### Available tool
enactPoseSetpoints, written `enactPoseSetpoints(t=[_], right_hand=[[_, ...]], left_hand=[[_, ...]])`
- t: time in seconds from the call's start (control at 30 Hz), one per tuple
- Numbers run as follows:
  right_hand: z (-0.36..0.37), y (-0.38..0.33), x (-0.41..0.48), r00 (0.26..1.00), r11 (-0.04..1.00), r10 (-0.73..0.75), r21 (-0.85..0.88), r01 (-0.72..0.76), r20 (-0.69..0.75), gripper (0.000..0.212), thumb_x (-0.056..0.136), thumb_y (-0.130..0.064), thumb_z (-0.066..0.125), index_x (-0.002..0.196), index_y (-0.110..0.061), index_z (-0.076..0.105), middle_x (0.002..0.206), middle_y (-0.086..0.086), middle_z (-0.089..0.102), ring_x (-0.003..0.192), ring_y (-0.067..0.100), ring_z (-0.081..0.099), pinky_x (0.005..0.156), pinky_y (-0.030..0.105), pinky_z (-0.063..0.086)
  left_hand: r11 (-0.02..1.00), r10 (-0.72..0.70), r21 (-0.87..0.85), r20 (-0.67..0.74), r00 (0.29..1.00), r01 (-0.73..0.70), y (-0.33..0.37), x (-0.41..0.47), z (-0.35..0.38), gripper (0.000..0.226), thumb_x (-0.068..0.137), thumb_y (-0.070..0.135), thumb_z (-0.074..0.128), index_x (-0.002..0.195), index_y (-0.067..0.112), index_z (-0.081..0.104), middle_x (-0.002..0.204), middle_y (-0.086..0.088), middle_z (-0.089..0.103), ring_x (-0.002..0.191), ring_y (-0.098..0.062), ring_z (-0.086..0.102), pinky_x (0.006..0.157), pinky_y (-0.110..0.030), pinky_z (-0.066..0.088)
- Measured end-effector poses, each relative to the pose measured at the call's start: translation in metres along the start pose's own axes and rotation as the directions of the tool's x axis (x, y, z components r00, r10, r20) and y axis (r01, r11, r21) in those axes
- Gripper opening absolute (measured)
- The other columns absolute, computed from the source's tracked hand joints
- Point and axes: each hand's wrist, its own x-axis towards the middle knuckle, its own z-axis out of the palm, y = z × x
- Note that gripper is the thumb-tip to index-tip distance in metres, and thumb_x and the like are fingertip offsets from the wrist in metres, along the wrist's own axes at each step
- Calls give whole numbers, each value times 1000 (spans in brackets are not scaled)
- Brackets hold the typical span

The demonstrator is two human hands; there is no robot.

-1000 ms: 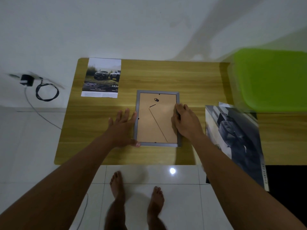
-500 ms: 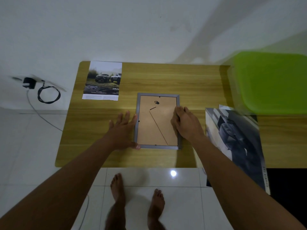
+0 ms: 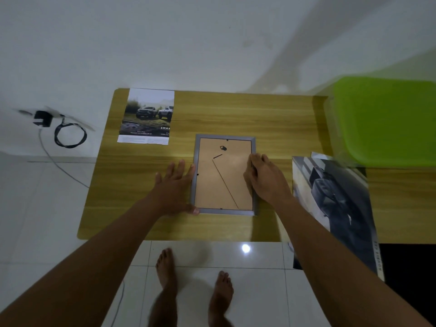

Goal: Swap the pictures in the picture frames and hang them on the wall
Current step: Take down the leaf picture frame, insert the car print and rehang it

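A grey picture frame (image 3: 224,210) lies face down on the wooden table (image 3: 236,114), its brown backing board with a small hanger and stand facing up. My left hand (image 3: 175,187) rests flat against the frame's left edge, fingers spread, thumb at the lower left corner. My right hand (image 3: 265,179) lies on the frame's right edge with fingertips curled onto the rim. A picture of two trucks (image 3: 147,116) lies flat at the table's far left. A darker car picture (image 3: 335,204) lies at the right, hanging over the front edge.
A green plastic lid or bin (image 3: 387,121) stands on the table's far right. A charger with a coiled cable (image 3: 68,133) lies on the white floor at left. My bare feet (image 3: 193,277) stand on the tiles below the table's front edge. A white wall rises behind.
Both hands stay on the frame's edges; the right fingertips shift slightly along the right rim. The view has tilted a little, so everything sits lower in frame.
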Motion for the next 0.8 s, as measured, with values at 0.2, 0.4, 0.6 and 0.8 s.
enactPoseSetpoints(t=[0.2, 0.4, 0.6, 0.8], right_hand=[[-8, -3, 17, 992, 999, -49, -6, 49, -116, 41, 97, -37, 50, 124, -7, 53, 111, 14, 59, 106, 32, 53, 88, 43, 47], [-16, -17, 86, 990, 987, -121, -118, 112, -70, 46, 97, -44, 51, 134, -18, 54, 128, 11, 52, 122, 31, 44, 99, 46, 36], [-2, -13, 114, 969, 972, -235, -24, 234, -75, 30, 96, -39, 57, 112, -17, 69, 101, 4, 59, 99, 26, 54, 86, 43, 44], [2, -10, 117, 937, 944, -329, -48, 325, -120, 27, 98, -32, 56, 107, -12, 72, 94, 6, 62, 91, 28, 54, 76, 42, 46]], left_hand=[[1000, 7, 2, -6, 1000, -7, -2, 1, 2, 129, 65, 69, 70, 149, 33, -22, 155, -3, -31, 140, -30, -32, 112, -60, -9], [1000, 29, -6, -25, 999, -29, -6, 1, 5, 128, 66, 70, 69, 141, 39, -29, 150, 1, -38, 139, -27, -34, 112, -57, -13], [999, 37, -22, -39, 999, -38, -7, 3, 7, 125, 65, 72, 68, 136, 44, -31, 151, 3, -38, 139, -25, -36, 112, -55, -15], [999, 25, -35, -41, 999, -26, -6, 1, 6, 126, 66, 71, 69, 140, 42, -29, 152, 5, -37, 139, -23, -36, 112, -53, -16]])
